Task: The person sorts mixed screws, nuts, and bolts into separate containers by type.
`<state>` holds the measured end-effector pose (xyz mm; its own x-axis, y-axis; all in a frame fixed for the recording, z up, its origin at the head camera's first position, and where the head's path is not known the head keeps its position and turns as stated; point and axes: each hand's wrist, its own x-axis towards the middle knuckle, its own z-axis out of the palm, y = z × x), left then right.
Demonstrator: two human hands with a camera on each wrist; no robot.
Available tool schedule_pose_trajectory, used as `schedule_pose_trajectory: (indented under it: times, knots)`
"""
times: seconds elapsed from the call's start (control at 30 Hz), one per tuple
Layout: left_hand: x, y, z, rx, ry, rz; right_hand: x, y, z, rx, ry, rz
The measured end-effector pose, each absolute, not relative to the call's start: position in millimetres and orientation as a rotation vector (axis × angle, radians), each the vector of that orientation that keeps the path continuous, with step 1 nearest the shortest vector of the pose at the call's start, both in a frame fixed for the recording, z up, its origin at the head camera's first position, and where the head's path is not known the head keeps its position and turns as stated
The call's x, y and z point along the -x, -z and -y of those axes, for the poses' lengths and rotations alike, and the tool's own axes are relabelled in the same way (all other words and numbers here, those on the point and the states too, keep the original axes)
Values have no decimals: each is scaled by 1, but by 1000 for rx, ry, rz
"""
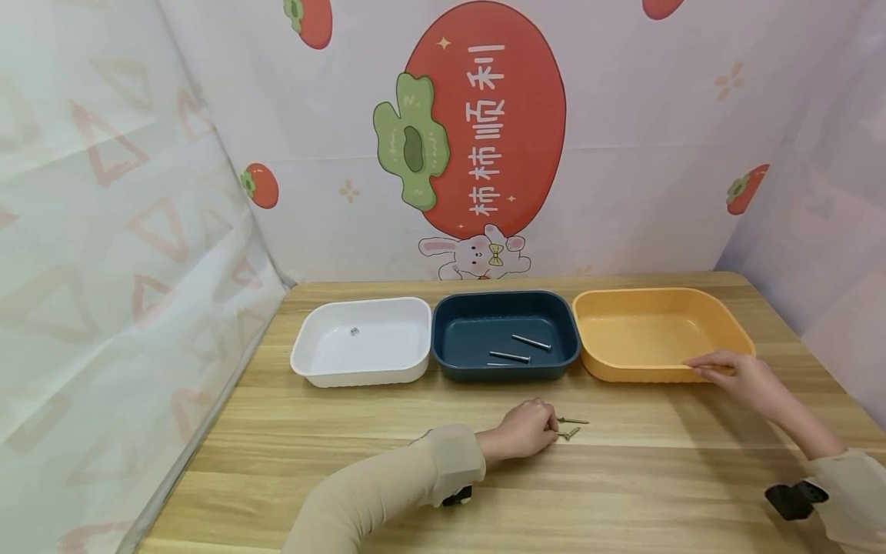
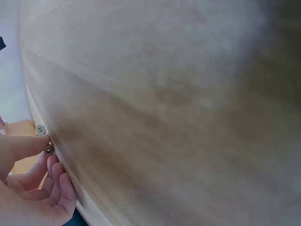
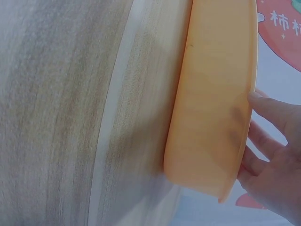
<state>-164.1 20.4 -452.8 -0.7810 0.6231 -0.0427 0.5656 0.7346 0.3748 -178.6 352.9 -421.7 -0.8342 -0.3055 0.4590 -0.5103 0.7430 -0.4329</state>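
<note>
My left hand is low over the table in front of the dark blue tray, pinching a brass-coloured screw between thumb and fingers. Its round head shows at the thumb tip in the left wrist view. Beside the fingertips lie more brass screws, one with its head just past the thumb. On the right, my right hand holds the front rim of the yellow tray. In the right wrist view the thumb lies at that rim, with the other fingers behind the wall.
Three trays stand side by side along the back of the wooden table. Several long silver screws lie in the dark blue tray. The white tray contains one small shiny metal piece. A printed curtain hangs behind.
</note>
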Motion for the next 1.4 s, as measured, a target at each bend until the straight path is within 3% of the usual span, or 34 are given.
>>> schedule_pose_trajectory:
  times: [1.4]
  knots:
    - [190, 413, -57, -886, -1136, -2693, 178, 422, -352, -649, -870, 2587]
